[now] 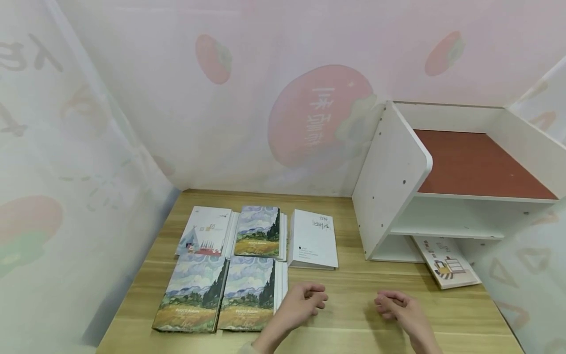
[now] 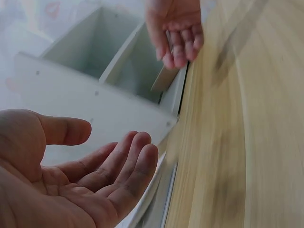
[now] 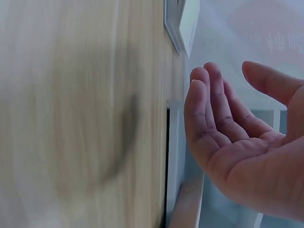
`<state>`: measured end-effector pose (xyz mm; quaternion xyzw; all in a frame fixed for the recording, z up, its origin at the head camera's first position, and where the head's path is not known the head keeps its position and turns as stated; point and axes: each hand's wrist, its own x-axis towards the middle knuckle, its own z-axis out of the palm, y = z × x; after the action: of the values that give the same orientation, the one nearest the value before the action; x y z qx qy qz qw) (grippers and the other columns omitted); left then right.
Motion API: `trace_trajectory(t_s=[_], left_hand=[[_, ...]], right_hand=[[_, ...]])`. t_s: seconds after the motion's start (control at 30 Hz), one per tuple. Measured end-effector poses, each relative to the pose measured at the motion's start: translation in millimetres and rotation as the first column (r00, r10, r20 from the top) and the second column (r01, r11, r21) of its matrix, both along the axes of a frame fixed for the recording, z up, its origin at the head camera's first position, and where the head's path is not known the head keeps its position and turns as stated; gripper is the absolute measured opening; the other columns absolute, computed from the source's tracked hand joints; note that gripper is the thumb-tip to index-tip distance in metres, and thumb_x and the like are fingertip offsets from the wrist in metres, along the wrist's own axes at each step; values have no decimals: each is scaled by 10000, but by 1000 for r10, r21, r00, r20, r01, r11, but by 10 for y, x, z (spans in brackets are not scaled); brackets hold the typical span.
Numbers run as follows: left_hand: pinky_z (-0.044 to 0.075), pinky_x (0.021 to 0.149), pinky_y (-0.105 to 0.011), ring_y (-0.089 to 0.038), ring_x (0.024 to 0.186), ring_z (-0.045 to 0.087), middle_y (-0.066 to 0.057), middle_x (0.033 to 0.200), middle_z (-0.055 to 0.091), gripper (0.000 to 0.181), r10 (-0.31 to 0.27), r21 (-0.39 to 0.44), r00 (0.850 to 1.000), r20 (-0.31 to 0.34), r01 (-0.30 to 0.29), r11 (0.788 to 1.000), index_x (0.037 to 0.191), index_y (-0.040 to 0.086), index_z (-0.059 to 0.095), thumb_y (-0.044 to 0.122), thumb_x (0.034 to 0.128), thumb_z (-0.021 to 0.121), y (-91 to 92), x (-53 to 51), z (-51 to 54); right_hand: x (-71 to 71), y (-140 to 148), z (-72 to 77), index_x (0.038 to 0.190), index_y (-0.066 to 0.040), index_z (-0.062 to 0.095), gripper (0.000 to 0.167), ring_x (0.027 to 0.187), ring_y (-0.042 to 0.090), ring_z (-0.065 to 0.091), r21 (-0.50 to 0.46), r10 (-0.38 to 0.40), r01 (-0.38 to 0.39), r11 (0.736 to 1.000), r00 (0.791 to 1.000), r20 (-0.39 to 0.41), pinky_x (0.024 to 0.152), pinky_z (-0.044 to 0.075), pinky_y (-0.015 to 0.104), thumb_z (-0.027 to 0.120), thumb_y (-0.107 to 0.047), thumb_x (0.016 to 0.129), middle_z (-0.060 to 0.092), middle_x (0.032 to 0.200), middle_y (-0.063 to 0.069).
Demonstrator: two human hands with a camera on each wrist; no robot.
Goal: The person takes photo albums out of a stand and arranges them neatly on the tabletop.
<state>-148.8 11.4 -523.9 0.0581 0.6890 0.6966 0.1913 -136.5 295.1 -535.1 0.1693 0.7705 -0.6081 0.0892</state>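
Observation:
My left hand (image 1: pixel 300 305) hovers over the table just right of the photo albums, its fingers loosely bent around nothing. Across from it, my right hand (image 1: pixel 402 312) is likewise bare, in front of the white shelf unit (image 1: pixel 391 182). Closest to the left hand are a landscape-painting album (image 1: pixel 247 292) and a white album (image 1: pixel 313 238) with dark lettering. Another landscape album (image 1: pixel 192 295) lies at the front left. Behind these are a third landscape album (image 1: pixel 258 230) and a white album with a tent picture (image 1: pixel 205 231).
The shelf unit stands at the back right, with a reddish-brown top panel (image 1: pixel 482 164). From its bottom compartment a white album with a truck picture (image 1: pixel 448 265) sticks out at an angle. Printed curtains (image 1: pixel 247 123) enclose the wooden table (image 1: pixel 349 305).

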Motion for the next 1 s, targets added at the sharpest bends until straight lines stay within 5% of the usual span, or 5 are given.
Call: trace_trajectory(t_s=[0.2,0.5,0.8,1.0], left_hand=[[598,667,-388,-203,804,662,-35,934,678,259,-84,9,996,16,84,996,1171,-46,640,118,972,624,318,-31,28],[600,676,-357,-222,860,670,-52,956,686,303,-94,109,995,38,89,990,1213,-37,611,84,936,616,917,-76,-67],[596,688,-339,-189,819,665,15,954,649,361,-169,112,981,100,157,981,1238,34,607,139,894,642,1519,-65,-33],[592,766,-403,-186,849,661,-32,977,660,367,-116,182,985,130,91,979,1227,1,601,202,924,653,1732,-157,-38]], right_hand=[[-24,284,65,1250,122,566,425,918,289,672,53,4,-4,999,1000,6,780,582,373,667,-172,959,691,1070,184],[-184,669,164,1246,144,566,465,890,273,689,122,49,-40,992,996,-76,770,588,365,683,-199,955,701,1040,183],[-303,993,213,1238,135,575,473,875,237,690,195,109,-76,978,980,-165,759,593,381,685,-228,956,704,1047,171],[-359,1396,293,1325,126,496,564,897,234,690,268,189,-143,953,970,-151,785,586,382,655,-287,974,678,1123,171]])
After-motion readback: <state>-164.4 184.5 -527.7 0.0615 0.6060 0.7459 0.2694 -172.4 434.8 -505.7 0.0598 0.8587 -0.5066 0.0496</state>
